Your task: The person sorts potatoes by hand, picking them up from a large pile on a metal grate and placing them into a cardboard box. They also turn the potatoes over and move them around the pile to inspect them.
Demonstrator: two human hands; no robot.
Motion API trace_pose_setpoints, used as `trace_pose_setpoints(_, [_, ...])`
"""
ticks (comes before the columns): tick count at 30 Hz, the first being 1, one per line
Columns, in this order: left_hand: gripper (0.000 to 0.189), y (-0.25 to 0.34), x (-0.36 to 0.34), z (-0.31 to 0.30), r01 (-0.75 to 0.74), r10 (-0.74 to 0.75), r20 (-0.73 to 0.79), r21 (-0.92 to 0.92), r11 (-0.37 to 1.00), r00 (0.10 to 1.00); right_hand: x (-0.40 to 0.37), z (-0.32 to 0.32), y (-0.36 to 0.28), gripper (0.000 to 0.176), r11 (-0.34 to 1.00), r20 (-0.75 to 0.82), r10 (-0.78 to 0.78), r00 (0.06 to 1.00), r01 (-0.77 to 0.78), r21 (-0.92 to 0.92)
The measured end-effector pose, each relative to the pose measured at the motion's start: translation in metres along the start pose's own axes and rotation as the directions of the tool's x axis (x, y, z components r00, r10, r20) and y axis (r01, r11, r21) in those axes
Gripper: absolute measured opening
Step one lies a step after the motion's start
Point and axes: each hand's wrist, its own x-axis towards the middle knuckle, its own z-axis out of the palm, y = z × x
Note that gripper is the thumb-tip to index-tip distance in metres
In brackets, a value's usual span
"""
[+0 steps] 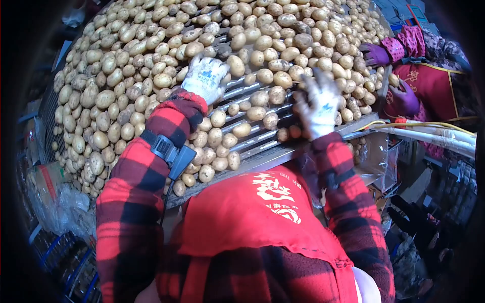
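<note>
Many potatoes are spread over a slatted metal rack, whose bars show between the two hands. My left hand, in a white glove with blue print, rests among the potatoes at the upper middle; its fingertips are partly lost between them, and I cannot make out whether it grips one. To the right, my right hand, in a similar glove, has its fingers apart over the potatoes and is slightly blurred. Nothing shows held in it. Loose potatoes lie on the bars between both hands.
A wooden edge borders the rack near my red apron. At the right, a co-worker's purple-gloved hands are beside the potatoes. White pipes with a yellow cable and a cardboard box are at the right; plastic wrap lies at the left.
</note>
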Motion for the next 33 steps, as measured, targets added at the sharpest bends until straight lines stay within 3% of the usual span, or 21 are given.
trace_pose_setpoints(1, [0.047,0.008,-0.002,-0.003,0.004,-0.007,0.059,0.04,0.999,0.998,-0.005,-0.003,-0.025,0.049,0.981,0.002,0.001,1.0,-0.002,0.195])
trace_pose_setpoints(2, [0.037,0.011,-0.008,-0.001,-0.014,0.011,-0.09,-0.038,0.999,0.996,-0.008,-0.003,-0.049,0.046,0.928,0.001,0.044,0.999,-0.041,0.37])
trace_pose_setpoints(3, [0.033,0.014,-0.011,-0.004,0.048,-0.068,-0.082,-0.217,0.975,0.994,-0.009,-0.001,-0.068,0.044,0.842,0.003,0.087,0.996,-0.075,0.535])
trace_pose_setpoints(5, [0.026,0.017,-0.015,-0.014,0.172,-0.218,-0.022,-0.543,0.822,0.976,-0.002,0.001,-0.087,0.043,0.377,0.372,0.375,0.849,-0.506,0.776])
trace_pose_setpoints(6, [0.021,0.023,-0.021,-0.016,0.223,-0.341,0.003,-0.764,0.606,0.94,0.002,-0.003,-0.092,0.042,0.063,0.574,0.41,0.709,-0.649,0.758])
trace_pose_setpoints(7, [0.022,0.024,-0.027,-0.014,0.168,-0.347,-0.071,-0.775,0.61,0.935,0.011,-0.011,-0.093,0.043,-0.104,0.667,0.39,0.635,-0.689,0.717])
trace_pose_setpoints(9, [0.024,0.027,-0.044,-0.026,0.091,-0.384,-0.224,-0.754,0.651,0.896,0.01,0.007,-0.083,0.041,0.226,0.428,0.458,0.779,-0.568,0.792])
trace_pose_setpoints(11, [0.024,0.023,-0.066,-0.023,0.102,-0.534,-0.144,-0.909,0.405,0.833,0.015,0.003,-0.068,0.043,0.738,0.183,0.214,0.96,-0.281,0.613])
trace_pose_setpoints(13, [0.024,0.034,-0.087,-0.033,0.165,-0.628,-0.05,-0.946,0.28,0.777,0.021,0.007,-0.069,0.042,0.946,0.127,-0.051,0.991,0.007,0.323])
trace_pose_setpoints(15, [0.026,0.055,-0.107,-0.032,0.135,-0.537,0.029,-0.978,0.16,0.843,0.032,0.042,-0.073,0.035,0.964,0.2,-0.239,0.95,0.257,-0.067])
trace_pose_setpoints(16, [0.027,0.064,-0.112,-0.028,0.189,-0.443,0.117,-0.975,0.121,0.889,0.042,0.067,-0.071,0.034,0.936,0.325,-0.294,0.899,0.34,-0.095])
trace_pose_setpoints(17, [0.027,0.086,-0.119,-0.033,0.208,-0.411,0.195,-0.978,-0.013,0.891,0.062,0.075,-0.08,0.031,0.93,0.541,-0.226,0.81,0.345,-0.129])
trace_pose_setpoints(19, [0.036,0.108,-0.135,-0.019,0.256,-0.228,0.391,-0.851,-0.457,0.891,0.088,0.073,-0.09,0.027,0.856,0.608,-0.285,0.741,0.482,-0.186])
trace_pose_setpoints(20, [0.047,0.107,-0.143,0.0,0.296,-0.061,0.421,-0.728,-0.618,0.905,0.097,0.061,-0.082,0.023,0.883,0.615,-0.336,0.713,0.465,-0.057])
trace_pose_setpoints(22, [0.053,0.113,-0.146,0.002,0.32,0.066,0.55,-0.38,-0.868,0.833,0.09,0.059,-0.073,0.026,0.955,0.457,-0.255,0.852,0.296,-0.02])
trace_pose_setpoints(23, [0.053,0.112,-0.146,-0.003,0.324,0.129,0.597,-0.231,-0.917,0.792,0.075,0.045,-0.077,0.03,0.97,0.313,-0.239,0.919,0.243,0.026])
trace_pose_setpoints(26, [0.044,0.11,-0.149,0.017,0.148,0.127,0.424,-0.017,-0.989,0.896,0.018,-0.003,-0.097,0.044,0.911,0.367,-0.402,0.839,0.327,0.251])
trace_pose_setpoints(27, [0.041,0.108,-0.148,0.025,0.188,0.148,0.483,-0.035,-0.981,0.863,0.014,-0.01,-0.099,0.049,0.882,0.372,-0.452,0.811,0.347,0.318])
trace_pose_setpoints(29, [0.037,0.107,-0.149,0.035,0.275,0.184,0.596,-0.065,-0.959,0.782,0.005,0.021,-0.099,0.044,0.921,0.428,-0.374,0.823,0.382,0.07])
trace_pose_setpoints(32, [0.037,0.11,-0.157,0.023,0.28,0.146,0.54,-0.174,-0.944,0.829,0.014,0.067,-0.119,0.024,0.87,0.559,-0.345,0.754,0.481,-0.111])
trace_pose_setpoints(33, [0.038,0.108,-0.158,0.019,0.285,0.142,0.524,-0.204,-0.936,0.84,0.018,0.072,-0.113,0.017,0.884,0.458,-0.403,0.793,0.467,-0.031])
